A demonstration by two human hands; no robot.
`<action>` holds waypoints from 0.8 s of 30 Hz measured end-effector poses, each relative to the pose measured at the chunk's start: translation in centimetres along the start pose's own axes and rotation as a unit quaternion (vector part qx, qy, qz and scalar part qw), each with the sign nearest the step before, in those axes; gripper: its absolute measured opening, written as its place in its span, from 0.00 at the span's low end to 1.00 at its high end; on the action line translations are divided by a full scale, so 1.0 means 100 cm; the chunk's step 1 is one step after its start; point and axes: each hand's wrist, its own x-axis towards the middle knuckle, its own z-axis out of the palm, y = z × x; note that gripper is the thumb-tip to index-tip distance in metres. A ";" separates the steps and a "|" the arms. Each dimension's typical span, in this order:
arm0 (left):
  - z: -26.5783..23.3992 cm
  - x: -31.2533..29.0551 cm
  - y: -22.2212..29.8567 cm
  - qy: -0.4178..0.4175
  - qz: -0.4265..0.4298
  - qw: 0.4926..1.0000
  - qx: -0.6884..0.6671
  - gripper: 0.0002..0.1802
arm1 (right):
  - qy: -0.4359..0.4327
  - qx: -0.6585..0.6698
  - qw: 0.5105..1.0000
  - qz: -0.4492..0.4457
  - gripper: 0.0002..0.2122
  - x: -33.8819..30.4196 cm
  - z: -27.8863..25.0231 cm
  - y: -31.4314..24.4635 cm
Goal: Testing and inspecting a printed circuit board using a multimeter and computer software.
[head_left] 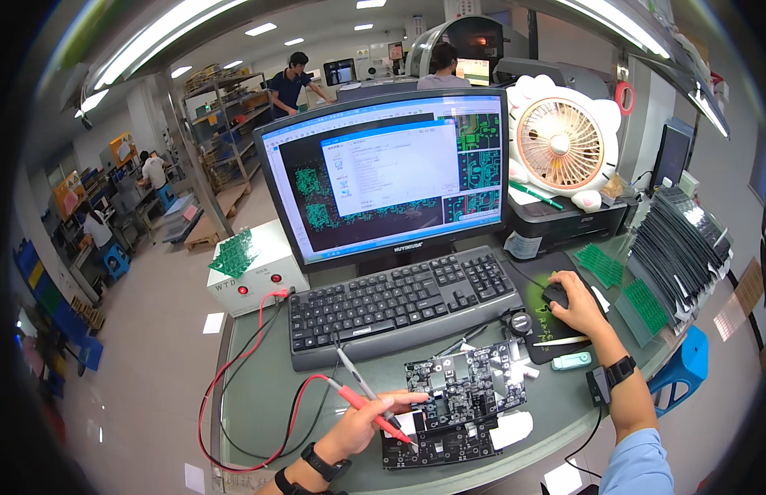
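Note:
My left hand (365, 422) is closed around a red test probe (356, 398) and a grey-and-black probe (356, 373). Both tips point down at the black circuit boards; whether they touch is too small to tell. One populated board (461, 386) lies on the bench, overlapping a second black board (449, 448) nearer to me. A fingertip of that hand reaches the left edge of the upper board. Over to the right, my right hand (583, 307) is curled over a black computer mouse (556, 294) on a dark mouse pad (527, 290).
Behind the boards are a black keyboard (404, 305) and a lit monitor (383, 177). A white instrument box (259, 272) takes the red lead. Green boards (645, 307), a rack of dark boards (676, 247), a printer (565, 227) and a fan (558, 144) stand to the right.

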 end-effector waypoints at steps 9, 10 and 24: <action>-0.001 -0.001 0.001 0.000 0.015 1.000 -0.008 0.28 | 0.001 0.010 1.000 -0.016 0.12 0.001 0.003 0.006; -0.001 0.000 0.001 -0.003 0.014 1.000 -0.008 0.28 | -0.001 0.013 1.000 -0.014 0.12 0.001 0.002 0.007; -0.001 0.000 -0.001 -0.001 0.019 1.000 -0.011 0.28 | 0.005 0.009 1.000 -0.014 0.12 0.001 0.006 0.011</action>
